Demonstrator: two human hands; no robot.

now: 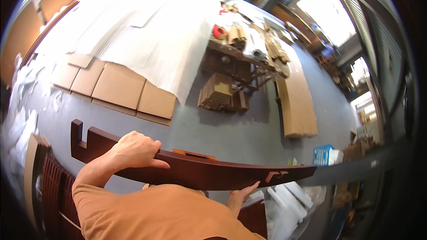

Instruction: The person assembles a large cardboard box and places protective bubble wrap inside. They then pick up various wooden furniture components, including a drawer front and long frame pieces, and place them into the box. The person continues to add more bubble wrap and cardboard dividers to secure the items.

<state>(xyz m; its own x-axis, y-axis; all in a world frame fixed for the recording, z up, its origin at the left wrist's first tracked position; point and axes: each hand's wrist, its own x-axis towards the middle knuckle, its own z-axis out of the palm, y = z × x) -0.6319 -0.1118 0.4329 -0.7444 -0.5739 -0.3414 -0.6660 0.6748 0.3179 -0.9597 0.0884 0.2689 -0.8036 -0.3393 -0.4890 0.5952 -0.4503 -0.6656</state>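
Observation:
A long, dark reddish-brown wooden board (200, 171) spans the view in front of my body, held off the floor. Its left end has a squared notch beside an upright prong, and near its right end there is a small cutout with lighter edges. Over the top edge of the left part wraps my left hand (137, 152), closed, thumb along the near face. Lower down and farther right, my right hand (241, 196) holds the board by its bottom edge; some of its fingers are hidden behind the wood.
Ahead on the left, white foam sheeting (151, 49) drapes over a broad surface, with flat cardboard (118, 84) beneath. A cluttered workbench (227, 53) stands beyond stacked wood pieces (216, 91). A long carton (296, 106), blue crate (322, 154) and slatted wood panel (57, 186) stand around me.

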